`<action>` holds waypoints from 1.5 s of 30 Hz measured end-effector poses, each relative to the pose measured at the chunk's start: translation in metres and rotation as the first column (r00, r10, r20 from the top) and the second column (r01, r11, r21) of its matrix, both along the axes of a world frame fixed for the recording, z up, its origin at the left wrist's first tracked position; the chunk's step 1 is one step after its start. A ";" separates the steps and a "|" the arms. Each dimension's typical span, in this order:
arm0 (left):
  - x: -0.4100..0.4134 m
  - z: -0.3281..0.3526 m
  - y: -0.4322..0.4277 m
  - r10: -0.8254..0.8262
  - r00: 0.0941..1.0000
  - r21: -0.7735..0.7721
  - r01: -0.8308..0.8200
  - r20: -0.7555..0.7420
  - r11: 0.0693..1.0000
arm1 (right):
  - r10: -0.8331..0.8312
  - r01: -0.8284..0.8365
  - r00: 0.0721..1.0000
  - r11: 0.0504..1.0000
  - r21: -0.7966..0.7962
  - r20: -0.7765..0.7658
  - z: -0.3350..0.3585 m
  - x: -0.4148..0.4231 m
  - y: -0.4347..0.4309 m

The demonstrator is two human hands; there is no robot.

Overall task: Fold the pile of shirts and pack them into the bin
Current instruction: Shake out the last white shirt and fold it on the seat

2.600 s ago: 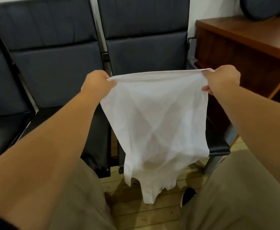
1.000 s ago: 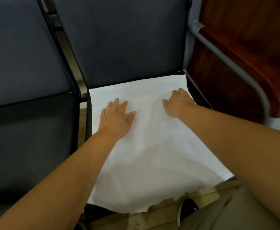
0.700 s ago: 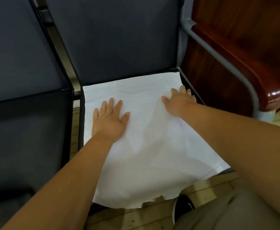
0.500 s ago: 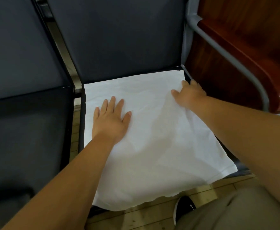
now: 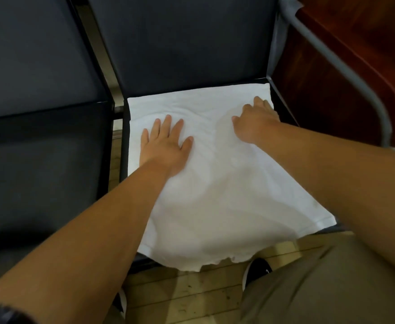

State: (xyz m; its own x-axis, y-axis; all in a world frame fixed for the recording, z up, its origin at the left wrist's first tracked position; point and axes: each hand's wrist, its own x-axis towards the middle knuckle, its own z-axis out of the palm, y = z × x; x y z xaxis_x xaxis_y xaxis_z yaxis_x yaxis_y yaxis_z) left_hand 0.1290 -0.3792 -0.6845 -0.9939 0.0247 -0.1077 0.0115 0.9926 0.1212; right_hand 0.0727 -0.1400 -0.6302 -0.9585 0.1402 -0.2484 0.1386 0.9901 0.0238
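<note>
Pressing white shirt [image 5: 215,195] on chair seat [image 5: 283,106], left hand [image 5: 165,146] fingers [image 5: 166,126] splayed, right hand [image 5: 254,123] relaxed

white shirt [image 5: 215,183] spread on chair seat [image 5: 283,101] | left hand [image 5: 166,146] flat on it | right hand [image 5: 255,122] near right edge

A: Which surface is the white shirt [image 5: 215,188] concealing?
B: It is covering nearly the whole chair seat [image 5: 282,106]; only dark strips are showing at the edges.
A: And the right hand [image 5: 255,122]?
B: Its fingers [image 5: 259,102] are bending away behind the knuckles, so their grip is not being resolved. A black shoe [image 5: 258,270] is lying half hidden beneath hem and trouser leg [image 5: 320,291]; the right forearm [image 5: 355,183] is running off-frame.
</note>
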 end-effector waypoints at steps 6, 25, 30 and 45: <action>0.011 0.037 0.006 0.024 0.992 0.015 -0.026 0.121 1.000 | 0.048 -0.049 0.987 0.999 0.004 0.152 0.018 0.054 -0.002; 0.153 0.014 0.015 -0.011 0.994 -0.007 0.012 0.113 1.000 | -0.014 0.017 0.998 0.999 -0.042 0.063 -0.024 0.183 0.022; 0.146 0.009 0.015 0.008 0.997 0.013 -0.009 0.083 1.000 | -0.016 0.019 0.998 0.998 -0.052 0.056 -0.024 0.171 0.023; 0.123 0.035 0.026 0.030 0.999 0.070 -0.030 0.013 0.997 | -0.019 0.016 0.999 0.996 -0.085 -0.035 -0.018 0.172 0.017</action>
State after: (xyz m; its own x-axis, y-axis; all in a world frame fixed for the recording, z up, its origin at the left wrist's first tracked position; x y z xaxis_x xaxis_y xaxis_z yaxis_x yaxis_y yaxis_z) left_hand 0.2523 -0.3534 -0.6491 -0.9929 0.0028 -0.1191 -0.0200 0.9815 0.1904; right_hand 0.2443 -0.1229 -0.6478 -0.9646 0.1373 -0.2254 0.1555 0.9857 -0.0650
